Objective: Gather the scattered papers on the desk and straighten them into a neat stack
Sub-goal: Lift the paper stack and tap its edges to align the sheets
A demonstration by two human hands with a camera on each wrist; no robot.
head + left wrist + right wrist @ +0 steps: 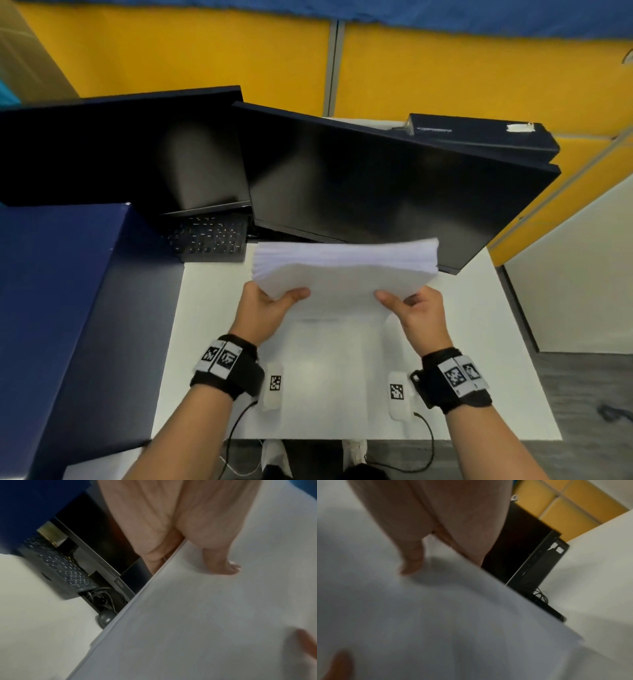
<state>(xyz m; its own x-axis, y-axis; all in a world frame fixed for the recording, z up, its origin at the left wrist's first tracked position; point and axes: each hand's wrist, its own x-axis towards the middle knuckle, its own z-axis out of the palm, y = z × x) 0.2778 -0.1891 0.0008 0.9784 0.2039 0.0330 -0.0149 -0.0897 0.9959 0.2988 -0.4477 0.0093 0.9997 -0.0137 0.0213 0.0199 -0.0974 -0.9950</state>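
A bundle of white papers (342, 267) is lifted above the white desk (325, 370), its far edges blurred and slightly fanned. My left hand (270, 301) grips the near left corner, thumb on top and fingers underneath. My right hand (407, 301) grips the near right corner the same way. In the left wrist view my left thumb (223, 561) presses on the top sheet (205, 615). The right wrist view shows my right thumb (412, 561) on the paper (436, 615), blurred.
Two dark monitors (376, 185) stand close behind the papers, with a black keyboard (209, 236) under the left one. A blue partition (61, 291) closes the left side. Two small white tagged blocks (274, 387) (399, 394) lie near the desk's front edge.
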